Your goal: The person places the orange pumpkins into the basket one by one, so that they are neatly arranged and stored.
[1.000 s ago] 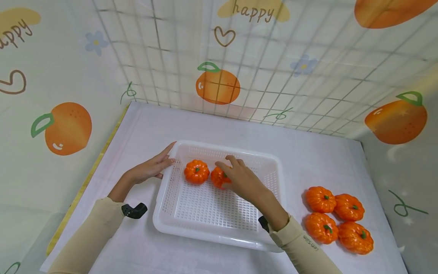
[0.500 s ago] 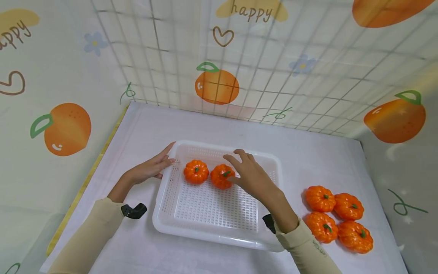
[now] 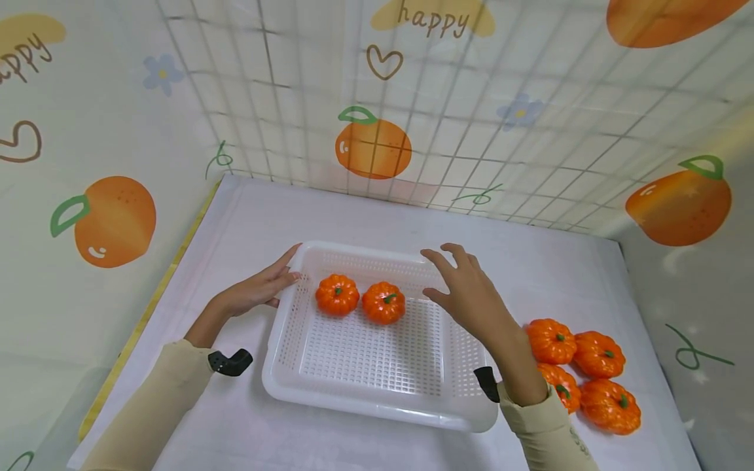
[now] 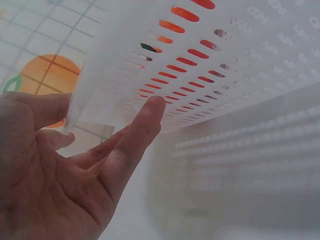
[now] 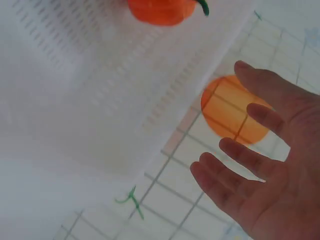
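Observation:
A white perforated basket (image 3: 359, 399) sits mid-table with two small orange pumpkins (image 3: 337, 294) (image 3: 383, 302) side by side in its far half. My left hand (image 3: 259, 288) rests with straight fingers (image 4: 135, 135) against the basket's slotted left wall (image 4: 200, 75). Above the basket's right side my right hand (image 3: 468, 294) hovers, its fingers (image 5: 250, 160) spread and holding nothing. One pumpkin (image 5: 162, 10) shows at the top of the right wrist view.
Several more orange pumpkins (image 3: 583, 379) lie grouped on the white table (image 3: 353, 216) to the right of the basket. Walls printed with oranges stand behind and on both sides. A yellow strip runs along the table's left edge.
My right hand let go of the second pumpkin beside the first, then lifted and moved right across the basket. The left hand stayed on the basket's wall.

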`<state>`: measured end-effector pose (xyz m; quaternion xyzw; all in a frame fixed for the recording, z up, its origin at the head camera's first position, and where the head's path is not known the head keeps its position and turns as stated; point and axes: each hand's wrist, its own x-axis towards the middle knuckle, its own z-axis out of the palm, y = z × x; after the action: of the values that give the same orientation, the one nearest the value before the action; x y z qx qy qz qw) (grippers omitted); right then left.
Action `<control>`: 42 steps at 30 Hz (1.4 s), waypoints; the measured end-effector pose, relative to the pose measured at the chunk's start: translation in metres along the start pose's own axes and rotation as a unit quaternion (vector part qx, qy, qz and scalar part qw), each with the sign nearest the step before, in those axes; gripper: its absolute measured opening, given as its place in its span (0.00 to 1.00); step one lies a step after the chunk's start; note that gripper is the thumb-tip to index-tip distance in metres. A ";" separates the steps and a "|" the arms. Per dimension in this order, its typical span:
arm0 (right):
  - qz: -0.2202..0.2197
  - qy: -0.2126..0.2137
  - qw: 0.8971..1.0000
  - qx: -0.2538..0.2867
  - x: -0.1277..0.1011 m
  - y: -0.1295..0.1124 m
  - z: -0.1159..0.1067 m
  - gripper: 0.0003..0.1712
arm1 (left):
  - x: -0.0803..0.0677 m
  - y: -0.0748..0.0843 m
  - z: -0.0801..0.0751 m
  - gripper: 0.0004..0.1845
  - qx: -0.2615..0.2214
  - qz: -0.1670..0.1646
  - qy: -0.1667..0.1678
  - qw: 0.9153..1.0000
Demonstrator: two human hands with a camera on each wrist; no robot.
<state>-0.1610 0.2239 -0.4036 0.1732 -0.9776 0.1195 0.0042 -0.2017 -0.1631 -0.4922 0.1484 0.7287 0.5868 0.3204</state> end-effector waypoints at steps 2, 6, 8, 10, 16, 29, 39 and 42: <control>0.011 0.008 1.000 -0.003 -0.004 0.005 -0.004 0.41 | 0.000 0.001 0.000 0.38 0.001 0.000 0.000 1.000; 0.034 0.024 0.999 0.000 -0.013 0.014 -0.012 0.41 | -0.001 0.002 0.001 0.37 0.001 -0.002 0.001 1.000; 0.053 0.028 0.998 0.006 -0.018 0.020 -0.016 0.41 | -0.001 0.002 0.001 0.38 0.001 -0.004 0.002 1.000; 0.069 0.029 0.997 0.012 -0.022 0.026 -0.018 0.41 | -0.001 0.002 0.001 0.38 0.004 -0.005 0.002 1.000; 0.119 0.026 0.992 0.029 -0.039 0.047 -0.020 0.43 | 0.000 0.001 0.001 0.38 0.003 -0.003 0.001 1.000; 0.249 0.005 0.967 0.055 -0.089 0.115 -0.011 0.42 | 0.001 0.001 0.001 0.36 -0.003 0.006 -0.007 1.000; 0.311 -0.034 0.947 0.074 -0.117 0.154 0.007 0.39 | -0.001 0.003 0.001 0.37 -0.013 0.004 -0.012 1.000; 0.330 -0.044 0.940 0.075 -0.119 0.159 0.011 0.40 | -0.001 0.003 0.001 0.37 -0.009 -0.001 -0.010 1.000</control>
<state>-0.1032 0.4063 -0.4572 -0.1546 -0.9673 0.1793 -0.0910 -0.2007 -0.1623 -0.4886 0.1506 0.7201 0.5920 0.3290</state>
